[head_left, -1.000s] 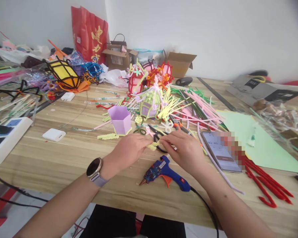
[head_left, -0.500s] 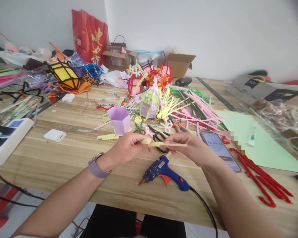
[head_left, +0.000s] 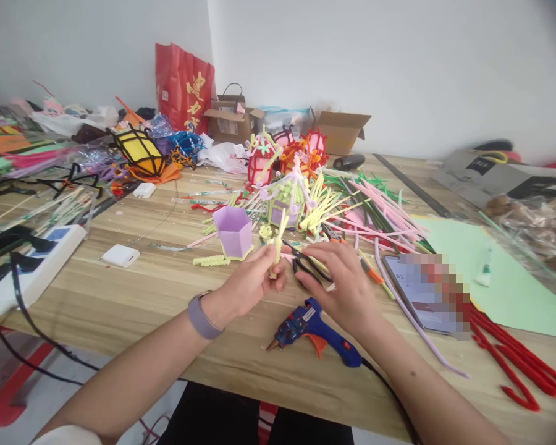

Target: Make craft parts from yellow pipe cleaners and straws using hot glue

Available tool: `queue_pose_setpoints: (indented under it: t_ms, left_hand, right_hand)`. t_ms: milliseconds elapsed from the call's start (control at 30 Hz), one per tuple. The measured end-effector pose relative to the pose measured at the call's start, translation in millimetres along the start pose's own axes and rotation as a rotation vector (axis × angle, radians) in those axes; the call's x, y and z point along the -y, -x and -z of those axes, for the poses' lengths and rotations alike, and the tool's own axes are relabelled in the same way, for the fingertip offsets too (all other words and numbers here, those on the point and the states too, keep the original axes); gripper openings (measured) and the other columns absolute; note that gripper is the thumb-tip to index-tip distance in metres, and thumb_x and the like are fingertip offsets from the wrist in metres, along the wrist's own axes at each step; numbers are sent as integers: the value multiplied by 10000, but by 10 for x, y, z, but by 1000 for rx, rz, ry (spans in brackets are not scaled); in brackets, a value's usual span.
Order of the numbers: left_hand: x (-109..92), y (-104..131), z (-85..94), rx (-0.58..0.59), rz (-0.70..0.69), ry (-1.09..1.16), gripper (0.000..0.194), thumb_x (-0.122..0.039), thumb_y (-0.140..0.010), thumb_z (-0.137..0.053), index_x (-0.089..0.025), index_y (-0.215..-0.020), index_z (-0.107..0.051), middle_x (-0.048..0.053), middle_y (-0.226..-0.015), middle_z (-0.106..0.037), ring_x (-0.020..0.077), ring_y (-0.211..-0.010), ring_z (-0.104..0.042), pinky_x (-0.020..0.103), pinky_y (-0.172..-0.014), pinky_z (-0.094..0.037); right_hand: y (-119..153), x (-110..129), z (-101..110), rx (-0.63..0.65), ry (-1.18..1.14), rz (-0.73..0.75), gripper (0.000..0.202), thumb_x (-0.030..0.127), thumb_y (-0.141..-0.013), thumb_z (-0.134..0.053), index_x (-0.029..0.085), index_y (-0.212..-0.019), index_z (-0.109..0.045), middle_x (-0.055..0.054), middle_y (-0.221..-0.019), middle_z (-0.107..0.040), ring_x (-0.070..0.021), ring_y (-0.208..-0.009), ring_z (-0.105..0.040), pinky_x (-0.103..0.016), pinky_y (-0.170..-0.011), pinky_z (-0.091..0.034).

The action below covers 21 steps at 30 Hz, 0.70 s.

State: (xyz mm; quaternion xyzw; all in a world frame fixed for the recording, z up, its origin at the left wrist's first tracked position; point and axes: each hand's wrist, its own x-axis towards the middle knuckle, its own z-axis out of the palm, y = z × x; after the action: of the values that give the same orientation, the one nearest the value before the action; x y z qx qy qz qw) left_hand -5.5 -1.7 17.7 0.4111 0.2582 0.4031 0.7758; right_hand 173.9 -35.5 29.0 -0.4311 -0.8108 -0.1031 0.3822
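Observation:
Pale yellow pipe cleaner point(head_left: 280, 238) pieces stick up from my left hand point(head_left: 254, 275), whose fingers are closed on them. My right hand point(head_left: 345, 284) has its fingers apart, over and beside the handles of black scissors point(head_left: 312, 266); whether it touches them I cannot tell. Below both hands, a blue glue gun point(head_left: 317, 330) with an orange trigger lies on the wood-grain table point(head_left: 167, 309). A purple six-sided cup point(head_left: 234, 228) with a yellow-edged base stands beyond my left hand. Next to it lies a coiled yellow strip point(head_left: 212, 261).
Finished pipe-cleaner lanterns point(head_left: 287, 201) and loose pink stems point(head_left: 384, 210) fill the back middle. A phone point(head_left: 414, 296), red stems point(head_left: 521, 358) and a green sheet point(head_left: 514, 290) lie right. At left are a white power strip point(head_left: 41, 259) and a charger point(head_left: 121, 255).
The thin stick no longer shows between my hands. My left hand has turned the yellow pieces upright, while my right hand has let go and spread over the scissors. A lilac stem now lies beside the phone.

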Motion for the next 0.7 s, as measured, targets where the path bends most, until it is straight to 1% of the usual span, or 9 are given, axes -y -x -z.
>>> queue_pose_setpoints:
  t_ms: [67, 100, 200, 300, 467, 567, 700]
  left_hand:
    - [-26, -8, -34, -8, 6, 34, 255, -423, -886, -573, -172, -863, -531, -50, -633, -447, 85, -578, -482, 219, -591, -415]
    - [-39, -13, -58, -13, 5, 39, 232, -390, -889, -576, -172, -829, -525, -41, -641, -474, 94, -611, -508, 223, -610, -430]
    - [-51, -28, -149, -7, 11, 37, 207, -330, -902, -564, -164, -784, -528, -8, -691, -552, 116, -687, -565, 230, -619, -446]
    - [5, -50, -222, 15, 18, 52, 188, -323, -910, -554, -157, -821, -552, 11, -732, -597, 132, -707, -594, 239, -601, -455]
    - [136, -69, -229, 26, -18, 108, 155, -315, -903, -577, -161, -909, -567, 12, -790, -622, 120, -751, -610, 221, -621, -452]
    - [161, -53, -205, 37, -8, 91, 223, -386, -865, -627, -181, -907, -550, -1, -813, -612, 122, -786, -612, 230, -667, -462]
    - [174, -16, -186, 77, -19, 27, 329, -489, -803, -666, -191, -849, -534, -3, -809, -590, 138, -825, -609, 251, -711, -472]
  right_hand:
    - [19, 33, -26, 95, -32, 55, 347, 363, -860, -642, 213, -1162, -561, -124, -1101, -639, -278, -1024, -586, -429, -857, -463]
    - [28, 43, -40, 116, -29, 55, 406, 407, -845, -655, 215, -1186, -550, -130, -1129, -630, -289, -1040, -580, -440, -862, -457]
    - [49, 52, -77, 95, -8, 23, 516, 475, -826, -656, 221, -1251, -509, -138, -1148, -621, -302, -1058, -578, -452, -873, -443]
    - [55, 34, -89, 51, 26, 11, 468, 432, -831, -664, 211, -1218, -522, -128, -1092, -637, -289, -1021, -584, -433, -856, -445]
    - [47, -11, -74, 73, 127, 28, 365, 385, -851, -645, 177, -1134, -544, -134, -1049, -646, -280, -965, -586, -412, -821, -442]
    - [47, -35, -74, 101, 136, 14, 330, 371, -869, -618, 192, -1133, -534, -125, -1046, -649, -281, -972, -590, -412, -824, -435]
    - [50, -52, -92, 127, 104, 10, 327, 371, -864, -619, 202, -1124, -516, -113, -1025, -653, -281, -966, -601, -407, -817, -428]
